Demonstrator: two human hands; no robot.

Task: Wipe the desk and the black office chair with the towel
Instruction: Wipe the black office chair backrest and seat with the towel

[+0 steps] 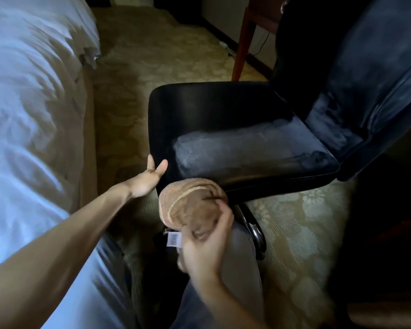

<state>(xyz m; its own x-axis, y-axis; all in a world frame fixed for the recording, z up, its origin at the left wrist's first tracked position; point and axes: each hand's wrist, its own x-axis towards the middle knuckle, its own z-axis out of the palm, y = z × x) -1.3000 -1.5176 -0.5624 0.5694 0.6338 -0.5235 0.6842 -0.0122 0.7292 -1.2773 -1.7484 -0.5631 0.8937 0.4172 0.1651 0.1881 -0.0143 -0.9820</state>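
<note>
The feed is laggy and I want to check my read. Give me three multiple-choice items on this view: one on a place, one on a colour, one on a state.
1. Where is the towel?
A. on the bed
B. at the chair seat's front edge
C. on the carpet

2. What colour is the towel?
A. brown
B. white
C. blue

3. What is the right hand doing?
A. hanging empty
B. lying flat on the seat
C. gripping the towel

Answers:
1 B, it sits at the seat's near edge.
2 A, its pile looks brown.
3 C, the fingers curl round its bunched end.
</note>
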